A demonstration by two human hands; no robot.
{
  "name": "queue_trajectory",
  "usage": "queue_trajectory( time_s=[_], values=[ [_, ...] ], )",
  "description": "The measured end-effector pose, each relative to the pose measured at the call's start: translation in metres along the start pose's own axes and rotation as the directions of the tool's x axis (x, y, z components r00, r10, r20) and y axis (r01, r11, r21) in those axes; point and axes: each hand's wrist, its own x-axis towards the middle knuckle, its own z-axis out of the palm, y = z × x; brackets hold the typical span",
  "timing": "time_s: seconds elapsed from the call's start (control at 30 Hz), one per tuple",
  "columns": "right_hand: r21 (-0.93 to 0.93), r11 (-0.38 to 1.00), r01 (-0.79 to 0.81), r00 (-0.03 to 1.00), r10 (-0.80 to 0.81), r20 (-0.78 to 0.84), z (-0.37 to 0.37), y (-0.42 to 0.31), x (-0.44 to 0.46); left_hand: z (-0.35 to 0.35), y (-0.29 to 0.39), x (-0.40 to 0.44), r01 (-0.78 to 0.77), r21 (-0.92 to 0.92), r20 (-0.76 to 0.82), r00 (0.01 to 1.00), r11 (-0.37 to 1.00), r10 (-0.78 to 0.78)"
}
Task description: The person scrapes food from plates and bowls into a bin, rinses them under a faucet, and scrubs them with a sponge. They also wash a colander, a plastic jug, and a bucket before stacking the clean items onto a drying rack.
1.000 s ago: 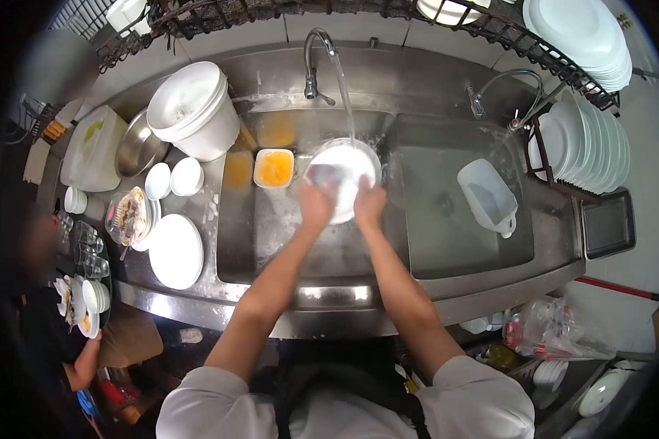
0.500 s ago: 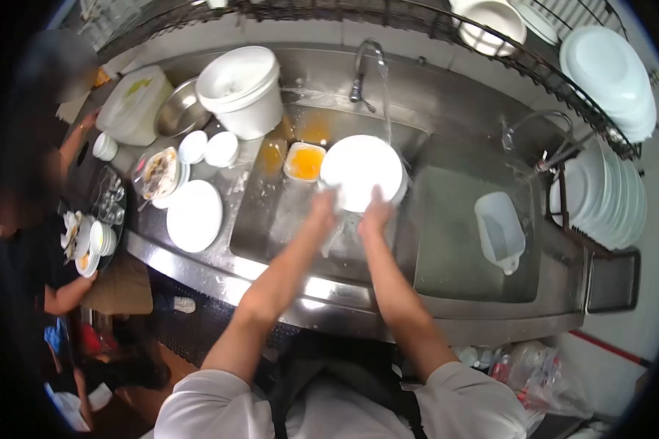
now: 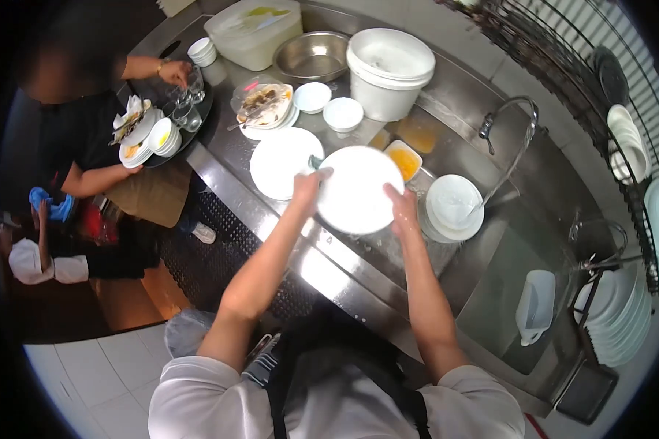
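Observation:
Between my two hands I hold a round white plate [image 3: 360,192], tilted over the front edge of the sink. My left hand [image 3: 309,188] grips its left rim, with a small dark green thing, perhaps a scouring pad [image 3: 315,162], at the fingers. My right hand [image 3: 403,208] closes on the plate's right rim. Just left of it, another white plate [image 3: 274,164] lies on the counter. Under the running faucet [image 3: 523,110], a stack of white dishes [image 3: 454,212] sits in the sink. A small square dish with orange contents [image 3: 404,159] stands behind my held plate.
White buckets [image 3: 390,77], a steel bowl [image 3: 311,57], small bowls [image 3: 342,115] and dirty plates [image 3: 267,106] stand on the counter. A container [image 3: 536,307] floats in the right basin, near racked plates [image 3: 619,314]. At left, a person's hand [image 3: 174,73] reaches over a loaded tray [image 3: 198,121].
My view has turned left. The plate has come up from the sink and moved left towards the counter in both hands, exposing the dish stack under the water.

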Motion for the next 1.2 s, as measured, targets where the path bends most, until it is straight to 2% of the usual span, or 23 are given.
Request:
queue_trajectory(
  time_s=[0.07,0.1,0.17,0.2,0.27,0.3,0.33,0.43,0.5,0.57,0.7,0.73,0.77,0.8,0.83,0.87,0.93,0.97,1.0,1.03,1.1,1.17,1.2],
  values=[
    [-0.054,0.998,-0.011,0.987,0.02,0.157,0.018,0.004,-0.004,-0.021,0.036,0.0,-0.147,0.434,0.076,0.989,0.889,0.126],
    [-0.131,0.991,-0.007,0.986,0.028,0.165,0.026,0.007,-0.001,-0.029,0.041,0.002,-0.181,0.442,0.096,0.983,0.879,0.155],
    [-0.04,0.999,0.008,0.991,-0.003,0.131,0.043,0.014,0.002,-0.043,0.043,0.003,-0.244,0.462,0.139,0.969,0.853,0.203],
    [0.007,1.0,0.027,0.994,-0.027,0.11,0.051,0.013,0.007,-0.046,0.035,0.01,-0.22,0.317,0.044,0.975,0.923,0.218],
    [0.067,0.994,0.081,0.991,-0.073,-0.115,0.077,0.017,0.009,-0.045,-0.004,0.019,-0.193,0.0,-0.137,0.972,0.981,0.191],
    [0.091,0.99,0.111,0.969,-0.088,-0.23,0.086,0.019,0.009,-0.038,-0.015,0.009,-0.121,-0.055,-0.175,0.978,0.991,0.11],
    [0.018,0.993,0.112,0.966,-0.105,-0.234,0.088,0.022,0.015,-0.032,-0.022,-0.002,-0.054,-0.111,-0.207,0.978,0.992,0.03],
    [-0.139,0.982,0.13,0.954,-0.162,-0.251,0.089,0.034,0.025,-0.035,-0.024,-0.021,0.108,-0.322,-0.073,0.988,0.941,-0.138],
    [-0.178,0.968,0.178,0.94,-0.221,-0.261,0.093,0.032,0.026,-0.049,-0.012,-0.031,0.296,-0.247,0.079,0.955,0.923,-0.285],
    [-0.296,0.949,0.11,0.943,-0.194,-0.272,0.098,0.036,0.034,-0.062,-0.005,-0.042,0.435,-0.185,0.219,0.892,0.881,-0.394],
    [-0.598,0.801,0.034,0.942,-0.225,-0.248,0.124,0.036,0.045,-0.068,0.006,-0.048,0.45,-0.014,0.254,0.865,0.893,-0.432],
    [-0.672,0.739,0.042,0.941,-0.256,-0.223,0.131,0.05,0.054,-0.069,0.0,-0.044,0.477,-0.055,0.246,0.858,0.877,-0.451],
    [-0.712,0.687,0.141,0.931,-0.337,-0.14,0.138,0.061,0.06,-0.069,-0.002,-0.041,0.477,-0.049,0.281,0.85,0.878,-0.446],
    [-0.817,0.527,0.235,0.924,-0.383,0.019,0.138,0.081,0.071,-0.066,-0.004,-0.039,0.482,-0.042,0.318,0.837,0.875,-0.446],
    [-0.787,0.583,0.204,0.962,-0.27,0.049,0.14,0.053,0.052,-0.061,-0.006,-0.039,0.495,-0.034,0.322,0.828,0.868,-0.459],
    [-0.704,0.692,0.159,0.965,-0.259,-0.036,0.134,0.055,0.056,-0.053,-0.005,-0.04,0.503,-0.027,0.324,0.822,0.864,-0.468],
    [-0.304,0.94,-0.156,0.982,0.114,-0.153,0.088,0.038,0.054,-0.035,-0.006,-0.044,0.498,0.007,0.283,0.831,0.867,-0.48],
    [-0.132,0.984,-0.121,0.97,0.089,-0.228,0.045,0.053,0.06,-0.031,-0.008,-0.044,0.491,0.03,0.297,0.827,0.871,-0.477],
    [0.024,0.995,0.092,0.93,-0.077,-0.36,-0.015,0.094,0.073,-0.029,-0.01,-0.044,0.481,0.049,0.307,0.827,0.875,-0.472],
    [0.094,0.992,0.084,0.913,-0.039,-0.407,-0.103,0.15,0.1,-0.027,-0.012,-0.043,0.48,0.064,0.331,0.817,0.875,-0.473],
    [-0.135,0.965,-0.225,0.547,0.011,-0.837,-0.189,0.145,0.102,-0.023,-0.018,-0.041,0.47,0.08,0.339,0.816,0.879,-0.467],
    [0.37,0.926,-0.074,0.456,0.361,-0.814,-0.204,0.095,0.09,-0.019,-0.023,-0.04,0.474,0.115,0.339,0.808,0.873,-0.483],
    [0.431,0.902,-0.034,0.482,0.393,-0.783,-0.212,0.094,0.093,-0.012,-0.025,-0.04,0.469,0.126,0.318,0.815,0.874,-0.484]
  ],
)
